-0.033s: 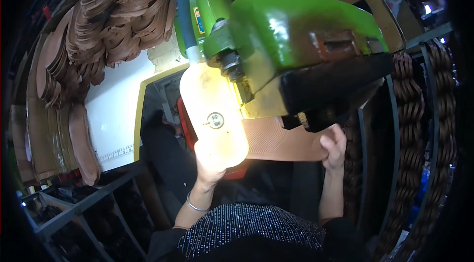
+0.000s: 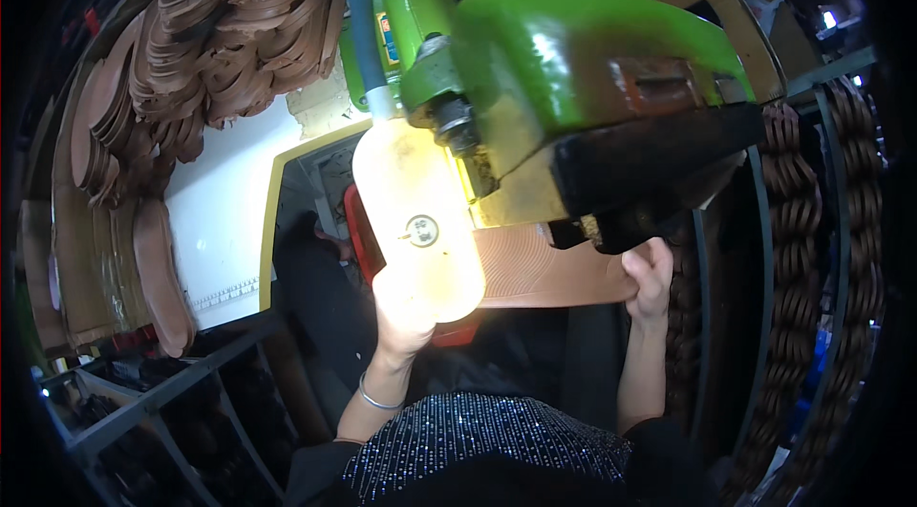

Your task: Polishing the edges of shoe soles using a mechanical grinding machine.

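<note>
A brown shoe sole [image 2: 554, 268] with a wavy tread lies crosswise under the head of a green machine [image 2: 535, 48]. At its right end my right hand [image 2: 650, 280] is closed on the sole, the thumb on its upper face. My left hand [image 2: 399, 325] is by the sole's left end, behind a bright, rounded lamp [image 2: 411, 192]. The lamp and its glare hide my left fingers and that end of the sole. Black parts of the machine head cover some of the sole's far edge.
Stacked brown soles [image 2: 210, 39] fill the far left beside a white board [image 2: 224, 220] with a ruler-marked edge. Metal racks [image 2: 802, 249] packed with soles stand at right. Another rack [image 2: 162, 402] is at lower left. A blue hose [image 2: 364, 10] runs to the lamp.
The view has shifted very slightly. The sole's right end, with my right hand on it, sits a touch farther up. Both hands otherwise keep their places.
</note>
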The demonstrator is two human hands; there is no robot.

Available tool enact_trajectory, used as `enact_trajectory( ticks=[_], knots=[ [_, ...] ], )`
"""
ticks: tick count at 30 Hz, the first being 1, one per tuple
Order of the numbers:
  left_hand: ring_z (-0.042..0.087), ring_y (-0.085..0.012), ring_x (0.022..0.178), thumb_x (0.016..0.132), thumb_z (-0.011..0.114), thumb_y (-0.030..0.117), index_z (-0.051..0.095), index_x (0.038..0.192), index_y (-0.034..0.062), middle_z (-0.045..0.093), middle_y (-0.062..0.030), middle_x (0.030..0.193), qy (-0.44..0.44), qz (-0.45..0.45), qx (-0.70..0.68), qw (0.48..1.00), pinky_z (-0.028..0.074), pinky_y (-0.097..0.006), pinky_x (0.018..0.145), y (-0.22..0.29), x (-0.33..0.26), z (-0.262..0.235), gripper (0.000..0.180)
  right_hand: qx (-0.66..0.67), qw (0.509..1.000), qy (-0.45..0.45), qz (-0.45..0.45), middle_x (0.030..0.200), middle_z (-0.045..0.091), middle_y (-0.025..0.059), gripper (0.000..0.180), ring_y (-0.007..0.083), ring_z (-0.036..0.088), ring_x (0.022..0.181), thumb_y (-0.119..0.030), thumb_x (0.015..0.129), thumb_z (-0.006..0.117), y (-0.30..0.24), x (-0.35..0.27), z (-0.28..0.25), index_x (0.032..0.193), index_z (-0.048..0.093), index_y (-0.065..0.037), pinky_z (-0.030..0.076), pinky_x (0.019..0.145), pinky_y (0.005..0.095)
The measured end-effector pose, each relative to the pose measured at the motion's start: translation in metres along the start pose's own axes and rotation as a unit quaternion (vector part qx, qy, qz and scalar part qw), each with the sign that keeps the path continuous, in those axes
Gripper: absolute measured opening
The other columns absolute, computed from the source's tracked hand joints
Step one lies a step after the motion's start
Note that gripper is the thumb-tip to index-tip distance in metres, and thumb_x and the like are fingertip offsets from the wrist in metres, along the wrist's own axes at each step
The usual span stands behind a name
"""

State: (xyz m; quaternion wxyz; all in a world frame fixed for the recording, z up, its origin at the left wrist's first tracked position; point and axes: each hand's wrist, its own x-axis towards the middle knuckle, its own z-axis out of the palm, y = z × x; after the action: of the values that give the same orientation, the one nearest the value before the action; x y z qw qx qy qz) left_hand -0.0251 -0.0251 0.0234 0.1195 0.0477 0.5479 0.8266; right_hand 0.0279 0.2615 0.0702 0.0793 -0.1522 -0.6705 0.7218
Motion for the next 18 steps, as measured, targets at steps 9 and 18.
enact_trajectory(
  ticks=[9,18],
  knots=[
    [0.063,-0.0159,0.086,0.072,0.069,0.0,0.06,0.102,-0.0084,0.066,-0.0119,0.094,0.109,0.016,0.031,0.993,0.049,-0.027,0.08,0.042,-0.011,-0.029,0.033,0.092,0.994,-0.061,-0.024,0.092,0.062,0.0037,0.021,0.0096,0.058,0.081,-0.002,0.078,0.06,0.016,0.049,0.045,0.099,0.06,0.0,0.045,0.076,0.0225],
    [0.06,-0.0117,0.076,0.073,0.071,0.006,0.059,0.094,-0.0057,0.065,-0.0105,0.086,0.157,-0.017,0.061,0.986,0.048,-0.024,0.072,0.042,-0.047,-0.089,0.027,0.095,0.959,-0.259,-0.065,0.113,0.059,0.0097,0.034,0.0193,0.059,0.096,0.003,0.081,0.062,0.042,0.047,0.079,0.115,0.055,0.001,0.05,0.082,0.0284]
  ],
)
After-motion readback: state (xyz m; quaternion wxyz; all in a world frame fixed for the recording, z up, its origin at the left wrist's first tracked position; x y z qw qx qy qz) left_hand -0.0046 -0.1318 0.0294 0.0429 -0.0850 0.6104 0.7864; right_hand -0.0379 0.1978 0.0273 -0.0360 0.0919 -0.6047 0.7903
